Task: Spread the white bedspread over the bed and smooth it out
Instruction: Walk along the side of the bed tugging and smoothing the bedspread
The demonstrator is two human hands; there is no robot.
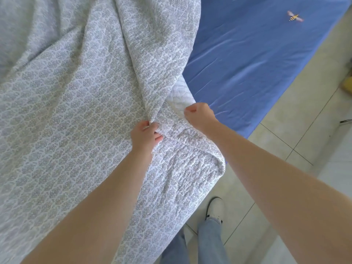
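Gripping a bunched fold of the white bedspread (pixel 76 111) with the left hand (pixel 145 137), fingers curled round the cloth near the bed's near edge. Pinching the same bedspread a little farther right with the right hand (pixel 200 116), fingers closed tight on a turned-back edge where the plain quilted underside (pixel 180 98) shows. Both forearms bare, reaching forward from the bottom of the view.

Covering the left and middle of the bed, with a grey floral print all over, rumpled into long ridges running up and away from the two hands. Draping over the near side of the mattress below the left hand, with a rounded folded corner (pixel 217 161) hanging beside the floor. Leaving uncovered on the right the blue sheet (pixel 257 63), lightly creased, bearing a small bee motif (pixel 295 16) near the top right.

Standing just beside the bed on pale floor tiles (pixel 282 134): blue jeans (pixel 211 242) and a white shoe (pixel 215 207) at the bottom. Showing at the far right edge a yellowish object (pixel 347 83), cut off and too partial to identify.
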